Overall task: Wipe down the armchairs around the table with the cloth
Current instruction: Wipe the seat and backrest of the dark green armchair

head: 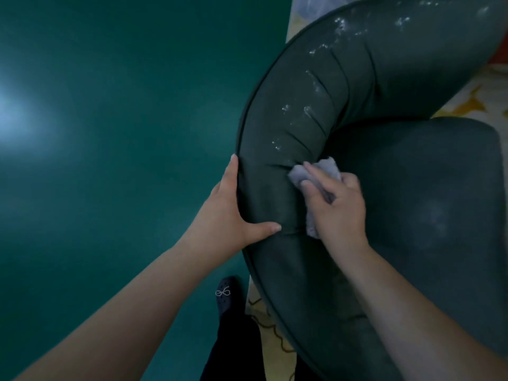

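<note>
Mostly no readable text; only mark is a small studded bow-like emblem on the dark shoe (229, 294) at bottom centre. Floor (110, 133) is glossy dark green, light glare at left edge. Patterned rug (467, 103), cream with yellow shapes, lies under the armchair (357, 86). Armchair is dark green, curved padded backrest with piped edge, white wet streaks along its top; seat cushion at right. Left hand (228, 215) grips the backrest's outer edge, fingers spread along the piping, thumb pressed on the padding. Right hand (338, 204) presses the grey cloth (313, 174) against the inner backrest, just above the seat, fingers curled over the bunched cloth.
</note>
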`<state>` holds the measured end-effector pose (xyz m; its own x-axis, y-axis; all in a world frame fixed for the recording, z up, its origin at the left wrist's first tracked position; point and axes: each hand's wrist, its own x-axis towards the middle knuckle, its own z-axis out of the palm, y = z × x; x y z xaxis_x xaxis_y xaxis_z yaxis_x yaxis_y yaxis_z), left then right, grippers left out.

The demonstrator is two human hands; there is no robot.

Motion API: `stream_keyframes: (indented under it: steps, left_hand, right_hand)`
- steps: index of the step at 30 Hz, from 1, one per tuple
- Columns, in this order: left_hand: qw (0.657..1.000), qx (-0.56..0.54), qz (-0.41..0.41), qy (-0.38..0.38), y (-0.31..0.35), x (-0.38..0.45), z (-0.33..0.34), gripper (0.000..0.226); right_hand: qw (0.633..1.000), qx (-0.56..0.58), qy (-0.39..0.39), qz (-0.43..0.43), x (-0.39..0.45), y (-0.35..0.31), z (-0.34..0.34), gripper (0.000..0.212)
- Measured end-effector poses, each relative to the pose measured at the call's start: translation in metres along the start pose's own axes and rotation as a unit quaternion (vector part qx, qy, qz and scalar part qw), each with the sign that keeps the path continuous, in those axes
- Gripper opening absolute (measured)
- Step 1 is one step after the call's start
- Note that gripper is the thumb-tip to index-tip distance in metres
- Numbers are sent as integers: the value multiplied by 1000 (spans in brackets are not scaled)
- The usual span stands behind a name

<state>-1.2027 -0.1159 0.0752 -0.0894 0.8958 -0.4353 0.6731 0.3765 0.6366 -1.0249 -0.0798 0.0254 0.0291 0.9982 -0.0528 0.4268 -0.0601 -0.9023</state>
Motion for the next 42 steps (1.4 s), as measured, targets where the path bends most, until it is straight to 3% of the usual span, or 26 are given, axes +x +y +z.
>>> stream_keyframes:
  steps: [3, 7, 9, 12, 17, 18, 22, 27, 32, 37, 41, 42]
  left_hand:
    - [1000, -21, 15, -8, -4, 14, -8, 130]
    - [998, -40, 28, -45, -8, 29, -22, 124]
    - [997, -39, 37, -64, -8, 37, -26, 116]
    - [995, -29, 61, -77, -10, 48, -28, 105]
    - [993, -27, 65, -96, -8, 64, -40, 111]
    - [993, -23, 67, -97, -6, 69, -43, 112]
    - [993, 10, 79, -89, 3, 88, -53, 118]
    - [991, 24, 74, -106, 15, 110, -65, 125]
    - [987, 35, 94, -127, 27, 129, -71, 116]
    - [981, 47, 113, -149, 33, 152, -79, 122]
    - [971, 74, 160, -164, 43, 179, -85, 104]
    - [967, 78, 169, -175, 46, 185, -87, 104]
  right_hand:
    - [994, -21, -40, -100, -12, -15, 25, 38]
    - [988, -10, 104, 111, 1, -6, 16, 34]
    - [986, 6, 125, 111, 1, -19, 20, 33]
    - [995, 7, 100, 17, 4, -45, 47, 34]
    - [968, 7, 198, 157, 24, -32, 42, 35]
    - [968, 16, 197, 152, 27, -34, 42, 34]
    - [994, -10, 107, 4, 40, -51, 61, 36]
    - [969, -5, 178, 170, 54, -25, 36, 33]
    - [992, 10, 123, 28, 62, -53, 58, 36]
    - [963, 45, 202, 175, 80, -38, 42, 33]
    - [983, 17, 169, 62, 91, -59, 62, 35]
    - [982, 10, 175, 69, 95, -56, 64, 35]
